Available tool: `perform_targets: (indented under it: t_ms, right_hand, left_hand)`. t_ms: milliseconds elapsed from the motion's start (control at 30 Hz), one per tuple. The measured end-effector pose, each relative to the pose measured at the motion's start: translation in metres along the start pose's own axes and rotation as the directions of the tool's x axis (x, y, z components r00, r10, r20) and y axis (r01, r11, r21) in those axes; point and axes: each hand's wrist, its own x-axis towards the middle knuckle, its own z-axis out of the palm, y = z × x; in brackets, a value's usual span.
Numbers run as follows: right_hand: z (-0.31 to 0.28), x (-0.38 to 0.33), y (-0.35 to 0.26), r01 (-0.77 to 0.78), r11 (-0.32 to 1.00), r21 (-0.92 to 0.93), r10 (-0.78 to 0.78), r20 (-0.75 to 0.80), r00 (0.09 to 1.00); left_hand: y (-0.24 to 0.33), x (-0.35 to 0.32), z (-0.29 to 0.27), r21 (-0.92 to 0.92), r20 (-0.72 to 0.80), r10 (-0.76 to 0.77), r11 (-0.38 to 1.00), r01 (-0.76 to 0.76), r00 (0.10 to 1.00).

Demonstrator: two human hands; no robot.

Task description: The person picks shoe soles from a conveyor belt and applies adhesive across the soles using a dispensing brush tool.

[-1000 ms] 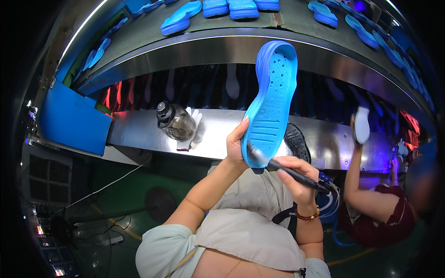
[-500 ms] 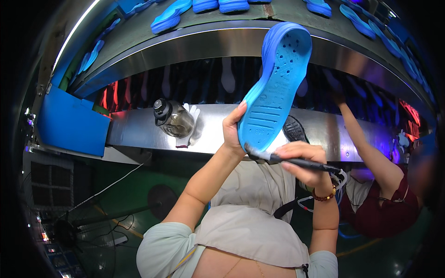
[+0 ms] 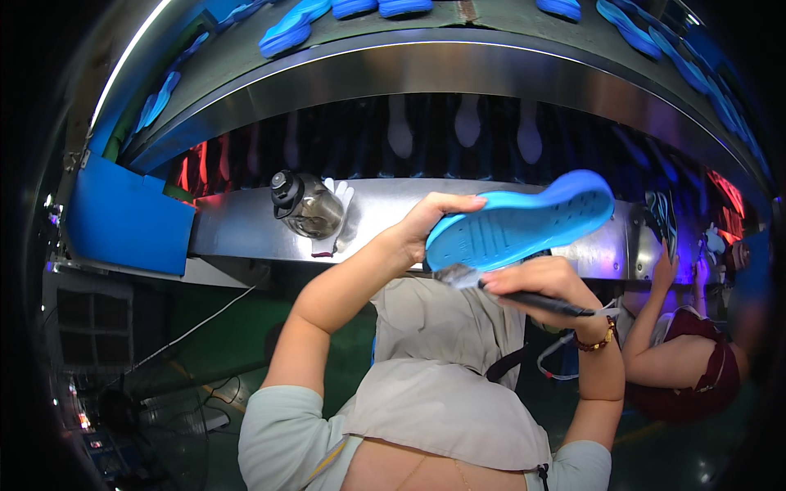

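My left hand (image 3: 432, 219) grips a blue shoe sole (image 3: 520, 229) by its near left end, thumb on the upper rim. The sole is tilted, its grooved and holed inner face toward me and its other end pointing right. In my right hand (image 3: 550, 282) is a brush (image 3: 547, 304) with a black handle, and a pale tube trails from its back end. The pale, dark-tipped bristles are at the sole's lower left rim; whether they touch it I cannot tell.
A metal ledge (image 3: 385, 200) runs ahead, bearing a dark-lidded bottle (image 3: 315, 209) and a white glove (image 3: 329, 244). Beyond, a belt (image 3: 499, 15) carries several blue soles (image 3: 286, 37). Soles show in the dark slot between. At right, a co-worker (image 3: 696, 360) holds a dark sole (image 3: 661, 217).
The sole has swung down and right from nearly upright. My right hand with the brush has shifted slightly, staying by the rim. The co-worker's arm has drawn back from the slot.
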Motion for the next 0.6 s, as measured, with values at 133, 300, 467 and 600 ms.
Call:
perform_targets:
  t_ms: [133, 300, 467, 600]
  right_hand:
    - [-0.012, -0.002, -0.012, -0.015, 1.000, -0.003, 0.015, 0.201, 0.979]
    - [-0.011, -0.011, -0.002, -0.095, 0.981, -0.169, 0.140, 0.281, 0.950]
    - [-0.033, -0.008, 0.018, -0.065, 0.997, -0.047, 0.070, 0.110, 0.991]
    - [-0.041, -0.013, 0.013, -0.106, 0.918, -0.381, 0.245, 0.340, 0.908]
  left_hand:
    - [-0.007, -0.011, -0.003, 0.178, -0.020, -0.029, 0.983, 0.033, 0.999]
    - [-0.007, -0.010, -0.005, 0.304, -0.038, -0.108, 0.946, 0.114, 0.993]
    - [0.002, -0.014, -0.001, 0.272, -0.089, -0.081, 0.957, 0.102, 0.993]
    - [0.003, -0.014, -0.015, 0.372, -0.109, -0.053, 0.924, 0.090, 0.993]
